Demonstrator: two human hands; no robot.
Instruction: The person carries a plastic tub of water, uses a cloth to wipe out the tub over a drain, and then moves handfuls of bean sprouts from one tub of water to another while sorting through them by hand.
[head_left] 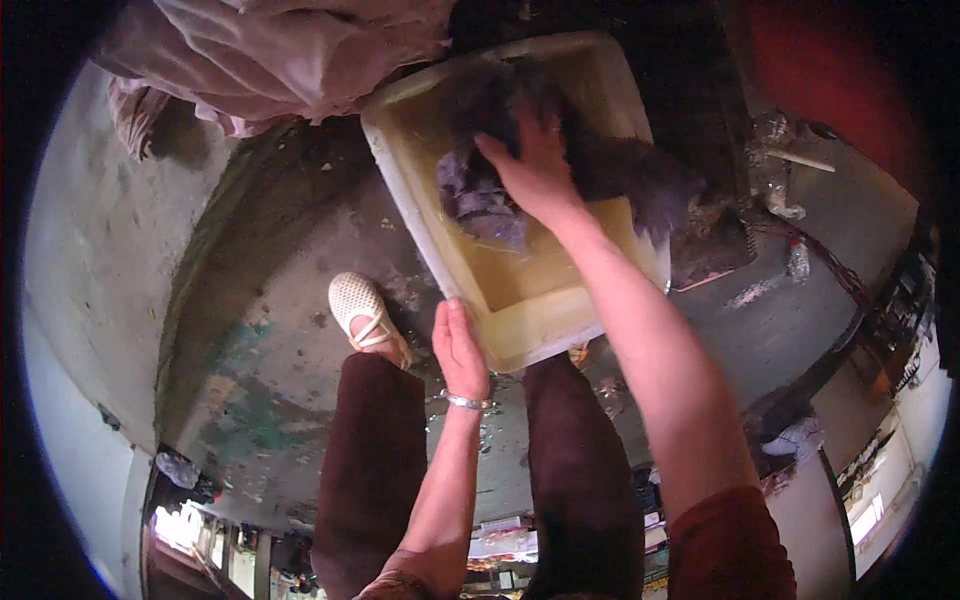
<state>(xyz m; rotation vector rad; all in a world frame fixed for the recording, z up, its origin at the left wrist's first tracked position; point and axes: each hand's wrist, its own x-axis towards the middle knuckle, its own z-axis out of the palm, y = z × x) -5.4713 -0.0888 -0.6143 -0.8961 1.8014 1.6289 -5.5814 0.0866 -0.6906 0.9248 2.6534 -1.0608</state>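
Observation:
A yellowish plastic tub with pale rims lies before me, with a bunched dark grey-purple cloth in its upper part, spilling over the right rim. My right hand rests on the cloth with its fingers spread, and some fingertips are hard to make out against it. At the tub's lower left corner, my left hand, with a bracelet at the wrist, holds the outer edge, fingers close together.
Pink-beige cloth hangs at the upper left beside a grey concrete ledge. My foot in a white slip-on shoe stands on the stained floor. Small debris and a pale stick lie right of the tub.

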